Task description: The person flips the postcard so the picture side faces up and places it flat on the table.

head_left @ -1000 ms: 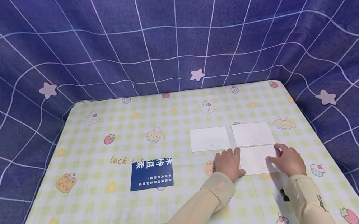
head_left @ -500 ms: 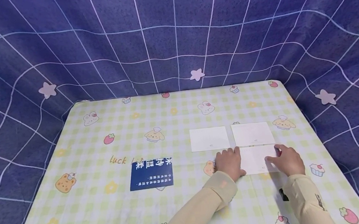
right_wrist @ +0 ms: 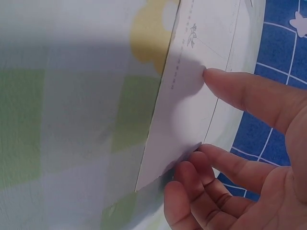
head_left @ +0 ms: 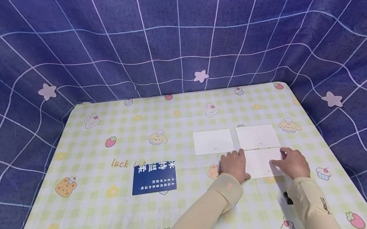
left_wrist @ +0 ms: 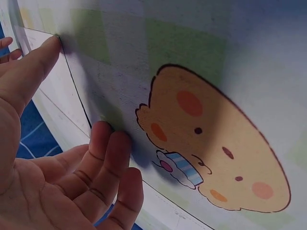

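Lying flat at right of centre in the head view is a white card [head_left: 262, 163] with small print at its lower edge. At its left side rests my left hand [head_left: 235, 166], its thumb at the near corner and its fingers towards the far corner. In the left wrist view the fingertips [left_wrist: 100, 136] come right up to the card's edge. My right hand [head_left: 294, 163] is at the opposite side. Its thumb touches the card's face in the right wrist view, while the index fingertip [right_wrist: 205, 147] meets the far right corner and the other fingers curl loosely beside the edge.
Just beyond the worked card lies a second white card [head_left: 258, 137], and a third white card [head_left: 213, 142] is left of that one. A dark blue card [head_left: 154, 178] with white characters sits farther left on the checked tablecloth [head_left: 90, 212]. A blue gridded curtain [head_left: 163, 39] surrounds the table.
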